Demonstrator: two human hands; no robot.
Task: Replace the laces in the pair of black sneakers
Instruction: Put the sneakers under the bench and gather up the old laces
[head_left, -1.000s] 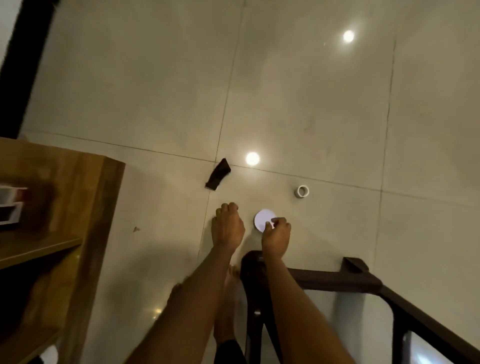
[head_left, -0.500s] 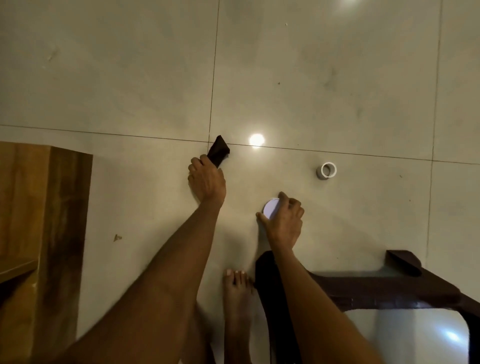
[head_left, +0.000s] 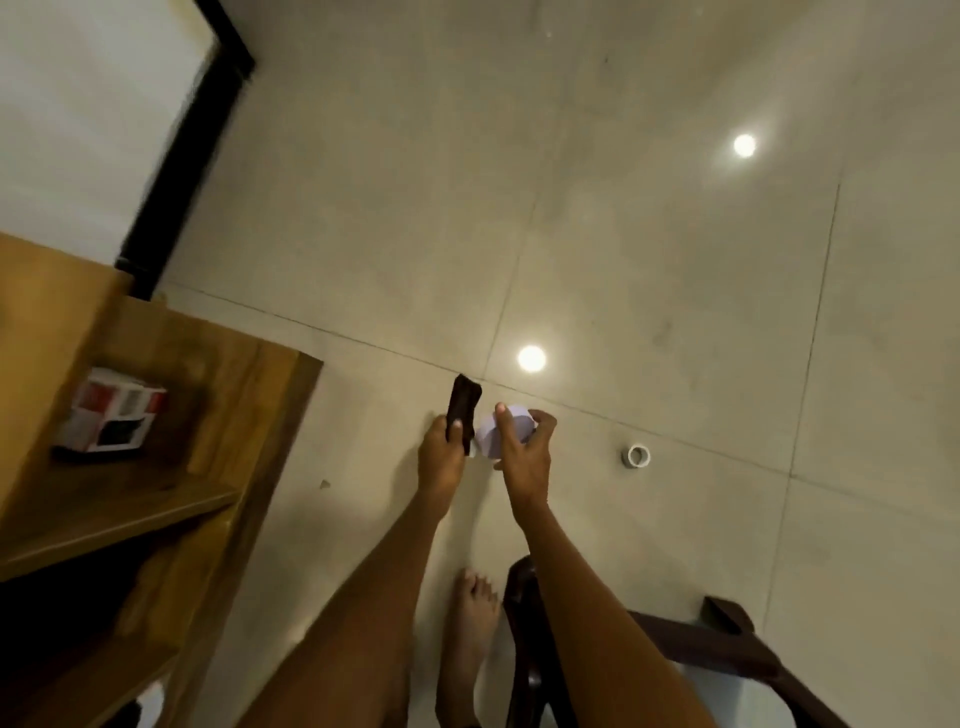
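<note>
My left hand (head_left: 442, 457) grips a small flat dark object (head_left: 464, 408) and holds it up above the tiled floor. Just to its right, my right hand (head_left: 524, 452) holds a round white disc-like object (head_left: 511, 423) with thumb and fingers curled round its edge. Both are lifted off the floor, side by side. No sneakers or laces are in view.
A small white tape roll (head_left: 637, 457) lies on the floor to the right. A wooden shelf unit (head_left: 208, 415) stands at the left with a red and white box (head_left: 114, 410) on it. A dark wooden chair frame (head_left: 727, 649) is at lower right, my bare foot (head_left: 470, 608) beside it.
My left hand has picked the dark object up off the floor. My right hand has lifted the white disc. Both now sit close together in the air; the camera tilted back.
</note>
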